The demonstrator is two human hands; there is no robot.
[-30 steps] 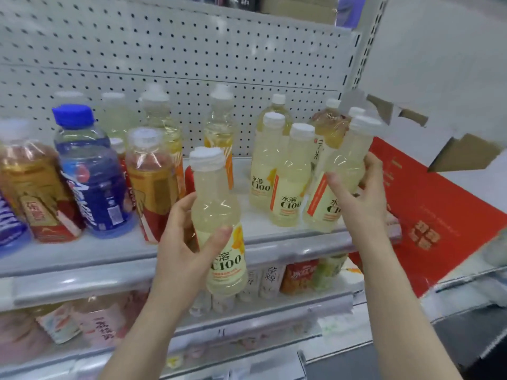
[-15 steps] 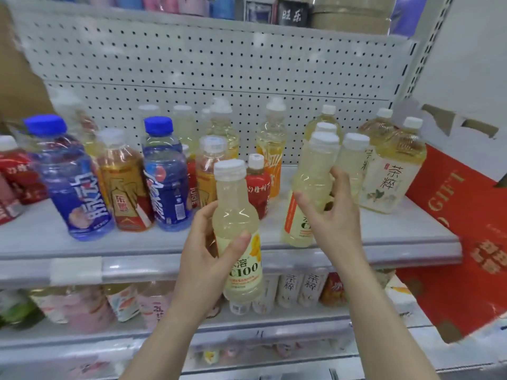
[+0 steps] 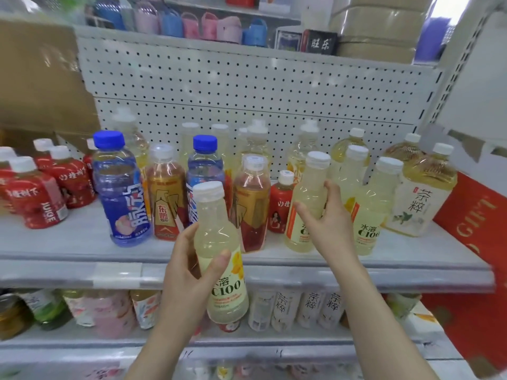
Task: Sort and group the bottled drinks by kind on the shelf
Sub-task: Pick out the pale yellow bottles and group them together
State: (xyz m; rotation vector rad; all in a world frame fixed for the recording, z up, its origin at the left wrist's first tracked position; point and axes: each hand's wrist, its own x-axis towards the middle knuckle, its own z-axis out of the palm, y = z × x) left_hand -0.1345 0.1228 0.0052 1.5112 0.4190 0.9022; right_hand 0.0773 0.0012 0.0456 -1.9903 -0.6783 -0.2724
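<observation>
A pale bottle (image 3: 216,237) is clamped in the grip of the left hand (image 3: 183,275) before the shelf (image 3: 68,242); a second bottle (image 3: 307,187), standing on it, is clamped by the right hand (image 3: 329,223).

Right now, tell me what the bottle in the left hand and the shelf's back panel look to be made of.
Bottle in the left hand: likely clear, glossy plastic; pale liquid shows through it, with a white cap and a printed C100 label. Back panel: probably painted sheet metal, matt white, punched with regular rows of small holes.
</observation>
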